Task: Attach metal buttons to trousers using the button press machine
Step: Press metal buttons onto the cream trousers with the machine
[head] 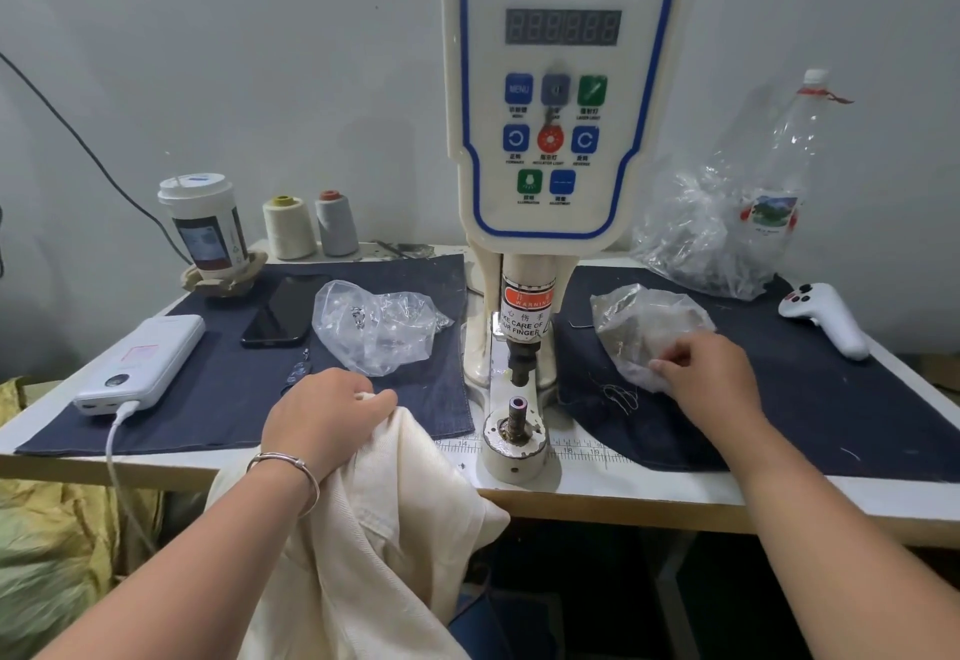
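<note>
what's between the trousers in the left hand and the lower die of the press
Nothing visible. The left hand grips the cream trousers just left of the lower die, with only bare table edge between them.

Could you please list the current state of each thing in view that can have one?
Left hand: gripping the cream fabric trousers.
Right hand: fingers on the right clear plastic bag.
White servo button machine: display unlit, lower die empty.
White power bank: cable plugged in.
Black phone: screen dark.
Clear plastic bottle: capped.
</note>
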A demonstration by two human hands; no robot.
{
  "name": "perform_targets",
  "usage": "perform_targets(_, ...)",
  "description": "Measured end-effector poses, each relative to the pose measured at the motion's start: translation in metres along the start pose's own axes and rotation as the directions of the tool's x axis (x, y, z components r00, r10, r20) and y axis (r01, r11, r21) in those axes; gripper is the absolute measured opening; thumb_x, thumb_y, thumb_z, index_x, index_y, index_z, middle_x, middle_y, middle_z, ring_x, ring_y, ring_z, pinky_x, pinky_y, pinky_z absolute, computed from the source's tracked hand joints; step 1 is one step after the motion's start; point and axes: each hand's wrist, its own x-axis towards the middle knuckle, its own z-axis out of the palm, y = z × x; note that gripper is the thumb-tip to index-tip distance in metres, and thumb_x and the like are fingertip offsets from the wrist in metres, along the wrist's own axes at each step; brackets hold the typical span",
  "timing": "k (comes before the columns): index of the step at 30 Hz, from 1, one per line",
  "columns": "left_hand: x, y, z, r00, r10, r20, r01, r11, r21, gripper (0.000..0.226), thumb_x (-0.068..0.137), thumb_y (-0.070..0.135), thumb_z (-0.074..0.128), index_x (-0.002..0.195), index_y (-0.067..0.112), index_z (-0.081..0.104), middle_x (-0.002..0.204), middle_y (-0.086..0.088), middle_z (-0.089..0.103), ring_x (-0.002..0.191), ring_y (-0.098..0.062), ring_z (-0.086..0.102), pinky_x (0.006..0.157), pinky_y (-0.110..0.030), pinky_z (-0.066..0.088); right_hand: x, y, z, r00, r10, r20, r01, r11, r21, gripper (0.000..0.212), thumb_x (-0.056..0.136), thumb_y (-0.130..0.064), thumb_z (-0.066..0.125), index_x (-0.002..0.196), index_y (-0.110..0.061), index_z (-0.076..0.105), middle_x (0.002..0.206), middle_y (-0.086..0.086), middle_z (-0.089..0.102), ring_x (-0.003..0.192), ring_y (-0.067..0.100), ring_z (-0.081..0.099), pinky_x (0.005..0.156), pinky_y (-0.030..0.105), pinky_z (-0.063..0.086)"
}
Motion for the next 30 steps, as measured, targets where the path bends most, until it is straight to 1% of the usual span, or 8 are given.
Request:
perform_targets(4,0.000,0.002,0.000,1.000,0.006,0.002,-0.006,1.000,-0.002,0.045,0.082,0.041,0.055,0.051,0.017,0.033,0.049,0.003,0.038,0.051,-0.018,0.038,0.051,-0.027,0.029,-0.042,-0.017,-0.007,0.984,0.004,-0.178,0.037,0.973,0.227,0.008,0.086,-0.019,0.070,0.079,-0.015,0.071,0.072,-0.002,0.067,0.069,0.019,0.062,0.060,0.029,0.047)
perform_targets(6,0.000,0.002,-0.001,1.000,0.001,0.001,-0.001,1.000,-0.002,0.044,0.081,0.041,0.054,0.052,0.016,0.032,0.050,0.002,0.037,0.051,-0.019,0.037,0.051,-0.027,0.028,-0.063,-0.041,-0.006,0.988,0.135,0.077,-0.153,0.763,0.628,0.007,0.083,-0.012,0.072,0.076,-0.013,0.071,0.061,-0.003,0.067,0.053,0.009,0.061,0.048,0.023,0.048)
perform_targets(8,-0.001,0.002,-0.001,1.000,0.005,0.003,-0.005,1.000,-0.001,0.044,0.082,0.040,0.054,0.052,0.016,0.031,0.050,0.002,0.037,0.051,-0.019,0.036,0.051,-0.027,0.027,-0.082,-0.064,-0.001,0.900,0.131,0.415,-0.421,0.508,0.752,0.005,0.081,-0.008,0.072,0.077,-0.009,0.071,0.060,0.002,0.068,0.046,0.008,0.059,0.041,0.019,0.043)
perform_targets(11,-0.002,0.002,-0.001,1.000,0.004,-0.002,-0.004,1.000,-0.001,0.043,0.082,0.040,0.053,0.052,0.016,0.033,0.050,0.002,0.039,0.051,-0.019,0.037,0.051,-0.027,0.027,-0.092,-0.082,0.006,0.742,0.094,0.664,-0.661,0.270,0.700,0.008,0.076,-0.005,0.075,0.081,-0.003,0.069,0.061,0.006,0.065,0.041,0.009,0.053,0.033,0.016,0.034)
perform_targets(15,-0.001,0.002,-0.001,1.000,0.006,-0.002,-0.006,1.000,-0.001,0.043,0.083,0.041,0.054,0.052,0.016,0.035,0.051,0.001,0.042,0.052,-0.019,0.039,0.051,-0.027,0.029,-0.092,-0.092,0.011,0.592,0.062,0.803,-0.806,0.054,0.590,0.012,0.071,-0.004,0.073,0.076,-0.003,0.062,0.056,0.006,0.062,0.035,0.007,0.050,0.027,0.014,0.027)
perform_targets(20,-0.002,0.002,-0.002,1.000,0.012,-0.004,-0.012,1.000,0.000,0.044,0.083,0.041,0.053,0.052,0.016,0.035,0.052,0.001,0.043,0.053,-0.019,0.040,0.052,-0.028,0.029,-0.092,-0.097,0.014,0.544,0.062,0.837,-0.836,-0.050,0.547,0.010,0.089,-0.006,0.062,0.082,0.000,0.062,0.057,0.007,0.065,0.036,0.007,0.054,0.027,0.012,0.028)
perform_targets(24,-0.002,0.002,-0.002,1.000,0.021,-0.002,-0.021,1.000,-0.002,0.044,0.084,0.040,0.054,0.052,0.016,0.034,0.051,0.001,0.040,0.052,-0.019,0.038,0.052,-0.028,0.028,-0.092,-0.101,0.014,0.499,0.014,0.867,-0.848,-0.200,0.491,0.014,0.091,-0.004,0.058,0.079,0.003,0.060,0.058,0.010,0.065,0.035,0.009,0.056,0.027,0.012,0.029)
perform_targets(30,-0.002,0.003,-0.003,1.000,0.021,-0.002,-0.021,1.000,0.012,0.043,0.084,0.041,0.053,0.053,0.017,0.035,0.053,0.001,0.042,0.052,-0.019,0.039,0.052,-0.028,0.030,-0.095,-0.100,0.013,0.486,-0.013,0.874,-0.840,-0.281,0.463,0.008,0.088,-0.003,0.060,0.085,0.004,0.062,0.065,0.011,0.068,0.037,0.010,0.057,0.027,0.012,0.031)
